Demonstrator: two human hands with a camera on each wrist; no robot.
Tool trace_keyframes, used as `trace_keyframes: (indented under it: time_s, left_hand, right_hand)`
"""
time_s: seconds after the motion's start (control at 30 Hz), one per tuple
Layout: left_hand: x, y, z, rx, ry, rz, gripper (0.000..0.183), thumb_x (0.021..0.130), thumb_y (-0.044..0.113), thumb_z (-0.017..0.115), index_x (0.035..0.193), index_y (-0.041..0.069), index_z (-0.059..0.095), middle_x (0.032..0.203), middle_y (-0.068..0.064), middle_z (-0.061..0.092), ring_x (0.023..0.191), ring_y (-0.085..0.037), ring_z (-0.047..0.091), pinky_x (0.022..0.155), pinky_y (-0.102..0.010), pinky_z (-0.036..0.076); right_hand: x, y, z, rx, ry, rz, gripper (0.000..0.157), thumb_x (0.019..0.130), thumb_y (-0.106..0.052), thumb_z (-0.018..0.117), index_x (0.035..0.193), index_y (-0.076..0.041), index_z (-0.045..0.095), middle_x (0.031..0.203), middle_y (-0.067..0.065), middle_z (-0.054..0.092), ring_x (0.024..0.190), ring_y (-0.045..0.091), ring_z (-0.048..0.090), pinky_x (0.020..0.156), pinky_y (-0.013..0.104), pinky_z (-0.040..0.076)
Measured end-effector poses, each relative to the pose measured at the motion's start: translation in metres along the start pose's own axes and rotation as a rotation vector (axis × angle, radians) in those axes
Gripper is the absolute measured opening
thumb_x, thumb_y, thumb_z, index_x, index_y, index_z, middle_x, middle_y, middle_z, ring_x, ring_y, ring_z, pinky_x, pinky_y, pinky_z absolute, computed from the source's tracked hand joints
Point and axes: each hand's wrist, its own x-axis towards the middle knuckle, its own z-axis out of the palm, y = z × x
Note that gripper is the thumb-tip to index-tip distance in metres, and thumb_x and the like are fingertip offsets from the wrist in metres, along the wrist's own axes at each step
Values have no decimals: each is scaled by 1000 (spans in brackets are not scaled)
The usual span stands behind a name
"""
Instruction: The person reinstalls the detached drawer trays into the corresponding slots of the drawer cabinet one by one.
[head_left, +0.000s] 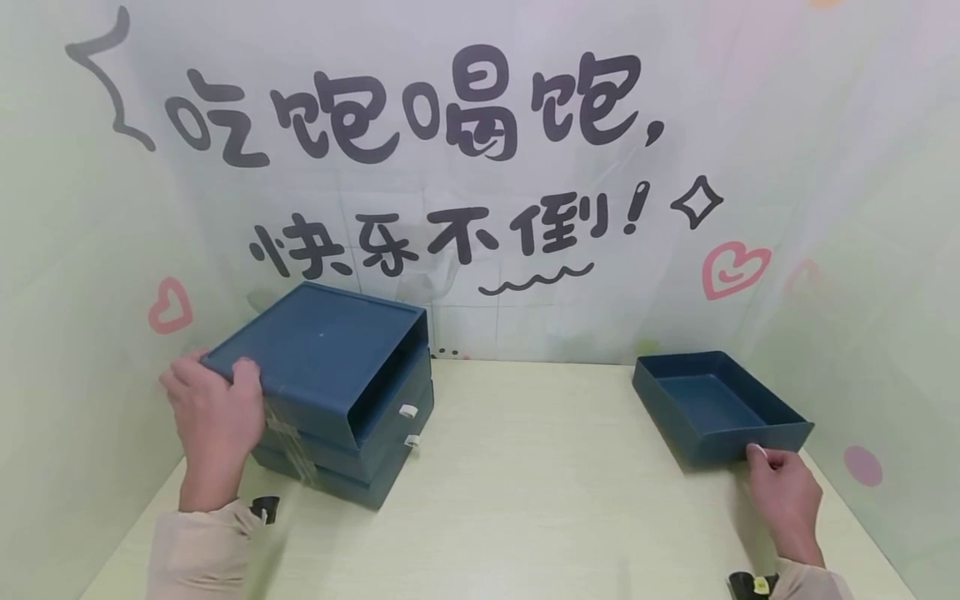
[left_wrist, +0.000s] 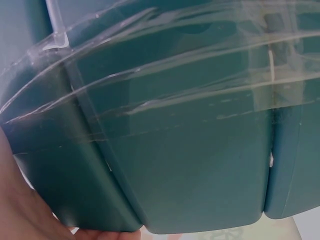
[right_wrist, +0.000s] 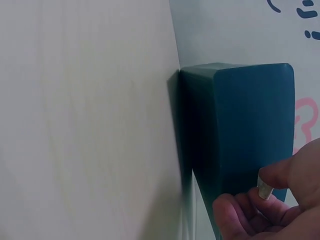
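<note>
On the left of the table stands a dark blue drawer cabinet [head_left: 318, 337], stacked in tiers, with an open slot at the top and white pull tabs on the closed drawers below. Clear tape [left_wrist: 190, 70] wraps its side. My left hand [head_left: 215, 412] grips the cabinet's near left edge, thumb on the top. At the far right is a separate blue drawer [head_left: 738, 446] with nothing inside. My right hand [head_left: 787, 496] pinches the small whitish pull tab [right_wrist: 265, 189] on its front between thumb and fingers.
A pale wooden table [head_left: 525, 467] lies between the cabinet and the drawer. Behind it hangs a light printed cloth [head_left: 450, 183] with dark lettering and pink hearts, which also closes off both sides.
</note>
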Motion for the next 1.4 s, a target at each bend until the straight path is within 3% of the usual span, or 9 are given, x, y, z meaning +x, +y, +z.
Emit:
trace_keyframes:
  time_s: [0.43,0.67,0.93,1.2,1.4]
  left_hand:
    - [-2,0,-1,-4,-6,-7,62,92,36,33,143,4,21,135,-25,23,104,-42,36,74,-46,30]
    - [-2,1,-1,-2,-3,-4,62,92,36,33,143,3,21,136,-25,23,105,-42,35,73,-46,29]
    - [-1,1,0,-4,0,-5,61,92,37,33,143,4,21,136,-24,23,104,-42,35,73,-46,29]
    - [-1,1,-1,-1,4,-9,61,92,37,34,142,3,22,135,-24,23,103,-41,36,72,-46,29]
    - [-1,0,0,-4,8,-2,61,92,36,34,141,3,22,135,-25,23,104,-42,35,72,-46,29]
  right_hand:
    - [-3,-1,1,4,8,-14,42,100,-33,49,103,6,64,91,25,66,79,33,56,63,32,36]
    - [-4,-2,0,7,18,-17,41,100,-36,50,99,2,67,79,13,69,70,18,53,60,26,35]
    - [-8,-8,-1,39,9,-14,40,100,-39,50,104,-3,66,73,-7,69,62,-6,43,62,23,35]
    - [-11,-18,-3,77,-31,-15,44,100,-41,50,112,-1,65,92,12,78,63,-17,40,60,20,37]
    - [-15,-25,-5,93,-44,-12,46,100,-44,51,113,-2,66,94,12,77,65,-16,42,61,22,37]
